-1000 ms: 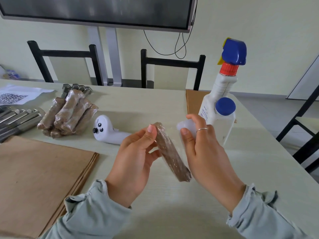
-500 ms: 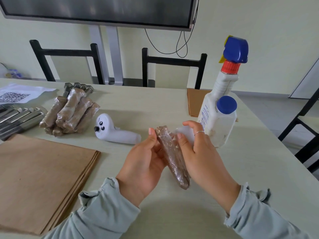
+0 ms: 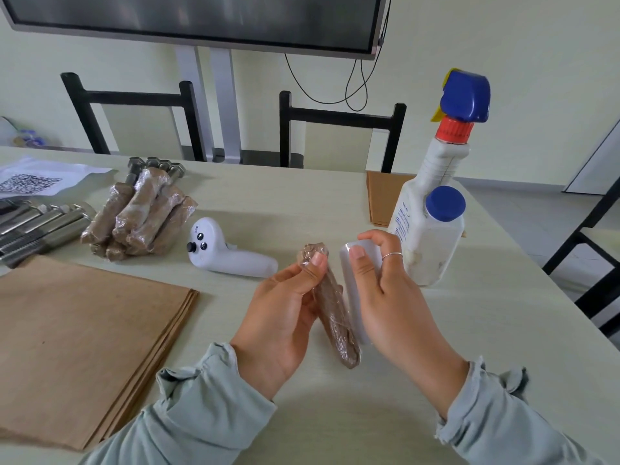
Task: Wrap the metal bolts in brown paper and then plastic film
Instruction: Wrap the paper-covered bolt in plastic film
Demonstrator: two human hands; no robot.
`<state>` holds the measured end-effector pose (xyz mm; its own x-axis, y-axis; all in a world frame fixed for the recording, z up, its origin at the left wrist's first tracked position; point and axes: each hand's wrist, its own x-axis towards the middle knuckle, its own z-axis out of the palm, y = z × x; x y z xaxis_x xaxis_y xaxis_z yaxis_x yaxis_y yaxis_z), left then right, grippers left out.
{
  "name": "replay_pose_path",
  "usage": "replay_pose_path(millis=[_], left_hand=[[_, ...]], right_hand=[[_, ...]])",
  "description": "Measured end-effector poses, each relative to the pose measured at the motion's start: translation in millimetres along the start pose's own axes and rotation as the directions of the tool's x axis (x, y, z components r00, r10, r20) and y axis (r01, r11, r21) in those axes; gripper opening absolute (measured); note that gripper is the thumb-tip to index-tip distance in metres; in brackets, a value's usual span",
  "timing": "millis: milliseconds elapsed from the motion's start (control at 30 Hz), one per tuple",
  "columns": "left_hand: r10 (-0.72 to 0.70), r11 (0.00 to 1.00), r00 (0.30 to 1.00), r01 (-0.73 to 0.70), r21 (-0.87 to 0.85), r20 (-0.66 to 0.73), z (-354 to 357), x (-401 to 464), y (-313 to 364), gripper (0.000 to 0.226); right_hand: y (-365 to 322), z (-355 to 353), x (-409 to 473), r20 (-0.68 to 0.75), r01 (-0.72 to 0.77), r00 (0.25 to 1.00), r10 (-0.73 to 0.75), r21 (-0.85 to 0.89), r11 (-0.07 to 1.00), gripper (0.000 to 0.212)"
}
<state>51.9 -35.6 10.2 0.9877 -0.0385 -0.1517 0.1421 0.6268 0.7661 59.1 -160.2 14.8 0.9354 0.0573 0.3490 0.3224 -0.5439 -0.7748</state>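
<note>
A bolt wrapped in brown paper and clear film [image 3: 332, 310] is held slanted above the table, its lower end toward me. My left hand [image 3: 285, 313] pinches its upper end between thumb and fingers. My right hand [image 3: 389, 297] grips a white roll of plastic film [image 3: 352, 283] held right beside the bolt, with film running between them. A pile of wrapped bolts [image 3: 141, 216] lies at the left, with bare metal bolts [image 3: 37, 223] beside it. A stack of brown paper sheets [image 3: 84, 344] lies at the near left.
A white handheld controller [image 3: 228, 253] lies between the pile and my hands. A white spray bottle [image 3: 436, 162] and a blue-capped bottle [image 3: 432, 236] stand at the right, more brown paper [image 3: 379, 199] behind them. Two black chairs stand beyond the table [image 3: 436, 330].
My right hand swung the film roll round from behind the bolt to lie alongside it. The bolt turned slightly more upright in my left hand.
</note>
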Motion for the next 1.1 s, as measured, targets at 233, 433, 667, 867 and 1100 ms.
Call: replay_pose_path(millis=[233,433,667,867,1100], left_hand=[[0.031,0.999,0.994,-0.028,-0.029,0.109,-1,-2,3,0.013],[0.006,1.000,0.987,-0.006,0.000,0.159,-2,-3,4,0.016],[-0.017,1.000,0.994,0.017,0.004,0.105,5,-6,0,0.023],[-0.045,0.998,0.988,0.040,0.038,0.145,7,-8,-6,0.046],[-0.010,0.996,0.988,-0.004,0.091,0.153,2,-4,-3,0.027]], right_hand=[[7,-2,7,0.052,-0.006,0.999,0.013,-0.129,0.992,0.019],[6,3,4,0.027,0.002,1.000,0.003,-0.177,0.984,0.022],[1,6,-2,-0.089,0.085,0.989,-0.116,-0.295,0.952,0.035],[2,5,-4,-0.065,0.045,0.996,-0.068,-0.316,0.948,0.034],[2,4,-3,-0.042,0.040,0.998,-0.054,-0.283,0.958,0.040]])
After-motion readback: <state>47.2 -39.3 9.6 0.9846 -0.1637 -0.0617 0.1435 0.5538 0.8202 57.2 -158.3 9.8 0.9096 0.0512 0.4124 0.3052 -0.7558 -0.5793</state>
